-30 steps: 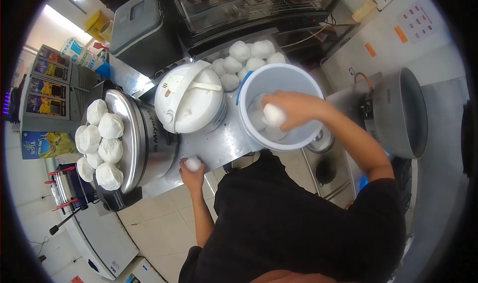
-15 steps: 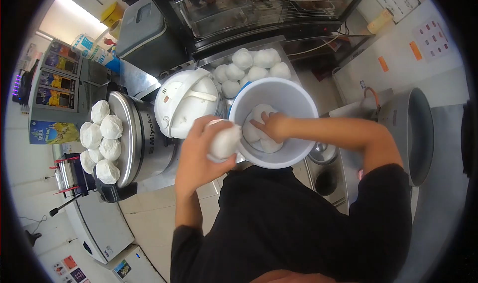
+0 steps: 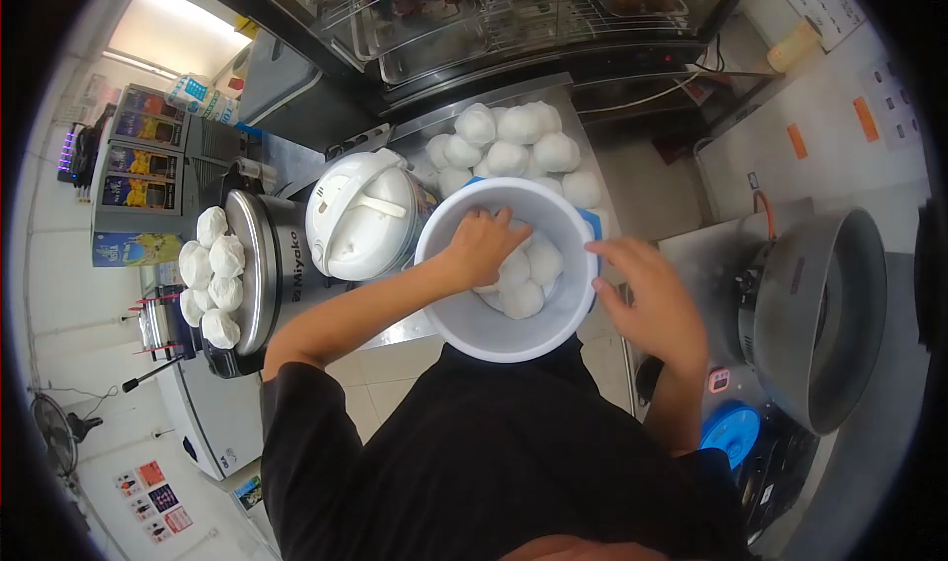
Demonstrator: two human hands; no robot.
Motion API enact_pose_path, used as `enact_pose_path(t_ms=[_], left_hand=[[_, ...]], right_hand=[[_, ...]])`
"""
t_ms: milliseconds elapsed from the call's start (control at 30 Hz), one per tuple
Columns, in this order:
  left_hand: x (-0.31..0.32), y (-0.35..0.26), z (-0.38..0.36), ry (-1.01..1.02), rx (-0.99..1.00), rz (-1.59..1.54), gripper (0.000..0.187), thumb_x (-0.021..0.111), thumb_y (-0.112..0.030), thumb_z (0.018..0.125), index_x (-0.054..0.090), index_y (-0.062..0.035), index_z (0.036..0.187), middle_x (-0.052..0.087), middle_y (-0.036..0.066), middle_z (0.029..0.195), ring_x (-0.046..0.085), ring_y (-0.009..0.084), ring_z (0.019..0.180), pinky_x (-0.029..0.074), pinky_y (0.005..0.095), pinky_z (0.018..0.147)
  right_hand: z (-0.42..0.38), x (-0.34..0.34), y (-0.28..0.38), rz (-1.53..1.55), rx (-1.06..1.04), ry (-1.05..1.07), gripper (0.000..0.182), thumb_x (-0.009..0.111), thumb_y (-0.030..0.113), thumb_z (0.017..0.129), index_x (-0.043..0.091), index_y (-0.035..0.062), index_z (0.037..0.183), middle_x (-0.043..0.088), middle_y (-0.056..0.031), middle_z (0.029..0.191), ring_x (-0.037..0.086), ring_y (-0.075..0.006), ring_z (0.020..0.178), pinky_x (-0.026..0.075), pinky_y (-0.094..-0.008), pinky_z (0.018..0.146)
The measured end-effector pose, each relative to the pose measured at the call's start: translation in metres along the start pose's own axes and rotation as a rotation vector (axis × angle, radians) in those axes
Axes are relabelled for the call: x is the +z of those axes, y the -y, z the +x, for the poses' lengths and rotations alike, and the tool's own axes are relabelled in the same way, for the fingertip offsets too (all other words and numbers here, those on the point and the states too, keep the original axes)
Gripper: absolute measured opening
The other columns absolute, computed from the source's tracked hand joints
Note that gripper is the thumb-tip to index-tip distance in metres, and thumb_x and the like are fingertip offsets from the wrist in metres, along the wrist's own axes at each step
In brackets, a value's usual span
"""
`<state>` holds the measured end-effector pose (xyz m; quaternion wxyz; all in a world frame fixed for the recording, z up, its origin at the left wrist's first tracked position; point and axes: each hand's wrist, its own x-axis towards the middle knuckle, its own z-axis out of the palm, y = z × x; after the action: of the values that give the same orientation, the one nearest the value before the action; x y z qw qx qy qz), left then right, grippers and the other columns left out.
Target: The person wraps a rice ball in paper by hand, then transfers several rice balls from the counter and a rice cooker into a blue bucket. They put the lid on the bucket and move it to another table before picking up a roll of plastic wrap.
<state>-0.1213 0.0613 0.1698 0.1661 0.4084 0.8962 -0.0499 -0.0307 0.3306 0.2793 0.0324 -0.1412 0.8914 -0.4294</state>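
Note:
A white bucket stands in front of me, with several white wrapped bundles at its bottom. Reaching inside over the bucket's left part, my left hand has its fingers curled over a white bundle, which the hand mostly hides. My right hand is at the bucket's right rim, fingers and thumb apart, fingertips right at the edge, holding no bundle.
More white bundles are piled on the metal table behind the bucket. Others sit on the Miyako cooker lid. A white rice cooker stands left of the bucket. A large grey pan is at right, near a blue lid.
My left hand has gone from beside the bucket, holding a bundle, to inside it. My right hand has come out of the bucket to its right rim. The view has shifted.

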Motion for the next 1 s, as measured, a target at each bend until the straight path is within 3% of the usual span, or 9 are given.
enact_pose_path(t_ms=[167,267,333,500,567,667,867,933,1000], left_hand=[[0.058,-0.003,0.001,-0.118,-0.073,0.122,0.065,0.079,-0.009,0.073,0.060,-0.0129,0.135,0.062,0.018,0.120,0.069,0.0352,0.101,0.059,0.0432,0.081],[0.049,-0.001,-0.006,0.037,-0.138,0.013,0.062,0.078,-0.006,0.075,0.060,-0.0094,0.134,0.063,0.019,0.120,0.070,0.0359,0.103,0.062,0.0427,0.080],[0.046,0.002,-0.003,0.021,-0.168,-0.029,0.060,0.078,-0.006,0.077,0.059,-0.0077,0.134,0.064,0.019,0.120,0.070,0.0363,0.104,0.063,0.0429,0.079],[0.049,0.003,0.001,0.058,-0.216,-0.122,0.057,0.081,-0.017,0.081,0.060,-0.0068,0.134,0.065,0.020,0.125,0.071,0.0370,0.106,0.062,0.0457,0.083],[0.032,0.003,0.002,0.105,-0.261,-0.175,0.057,0.082,-0.023,0.082,0.061,-0.0076,0.133,0.066,0.018,0.127,0.072,0.0359,0.106,0.062,0.0463,0.085],[0.009,0.000,-0.007,0.006,-0.270,-0.258,0.049,0.081,-0.028,0.085,0.065,-0.0079,0.126,0.069,0.017,0.121,0.073,0.0338,0.104,0.060,0.0477,0.086],[-0.093,0.035,0.010,-0.142,-0.239,-0.716,0.032,0.077,-0.028,0.089,0.069,-0.0088,0.113,0.072,0.016,0.106,0.072,0.0353,0.101,0.057,0.0485,0.084],[-0.098,0.053,0.049,-0.349,-0.299,-0.502,0.031,0.076,-0.023,0.087,0.069,-0.0104,0.114,0.072,0.014,0.108,0.072,0.0355,0.101,0.058,0.0476,0.084],[-0.085,0.083,0.102,-0.386,-0.276,-0.304,0.042,0.077,-0.019,0.082,0.066,-0.0121,0.122,0.070,0.014,0.120,0.070,0.0348,0.108,0.059,0.0475,0.086]], right_hand=[[0.006,-0.010,-0.031,0.243,-0.003,0.065,0.027,0.071,0.005,0.092,0.071,0.0007,0.119,0.071,-0.0147,0.107,0.070,-0.0307,0.094,0.055,-0.0403,0.082],[0.039,-0.006,-0.081,0.308,0.056,-0.066,0.023,0.070,0.004,0.093,0.072,0.0010,0.115,0.071,-0.0136,0.106,0.071,-0.0276,0.092,0.056,-0.0375,0.079],[0.077,0.011,-0.126,0.268,0.155,-0.152,0.029,0.070,0.005,0.091,0.071,0.0032,0.120,0.072,-0.0136,0.107,0.071,-0.0293,0.095,0.056,-0.0389,0.085],[0.146,0.120,-0.279,-0.160,0.084,-0.147,0.071,0.084,0.024,0.081,0.055,0.0107,0.145,0.059,-0.0238,0.134,0.057,-0.0448,0.126,0.051,-0.0509,0.104],[0.175,0.152,-0.282,-0.079,0.106,-0.264,0.084,0.087,0.028,0.077,0.048,0.0130,0.151,0.054,-0.0265,0.139,0.052,-0.0490,0.131,0.050,-0.0540,0.107],[0.200,0.155,-0.227,-0.205,0.148,-0.178,0.093,0.090,0.031,0.073,0.044,0.0144,0.152,0.053,-0.0264,0.140,0.052,-0.0500,0.131,0.050,-0.0570,0.106],[0.226,0.177,-0.251,-0.345,0.174,-0.048,0.094,0.093,0.029,0.066,0.046,0.0139,0.146,0.054,-0.0246,0.140,0.053,-0.0496,0.128,0.052,-0.0569,0.102],[0.228,0.174,-0.256,-0.310,0.148,0.002,0.092,0.092,0.028,0.066,0.047,0.0134,0.145,0.058,-0.0244,0.134,0.055,-0.0481,0.125,0.053,-0.0560,0.101],[0.228,0.166,-0.258,-0.280,0.116,-0.007,0.088,0.090,0.027,0.067,0.049,0.0125,0.143,0.061,-0.0244,0.128,0.058,-0.0461,0.122,0.054,-0.0549,0.099]])
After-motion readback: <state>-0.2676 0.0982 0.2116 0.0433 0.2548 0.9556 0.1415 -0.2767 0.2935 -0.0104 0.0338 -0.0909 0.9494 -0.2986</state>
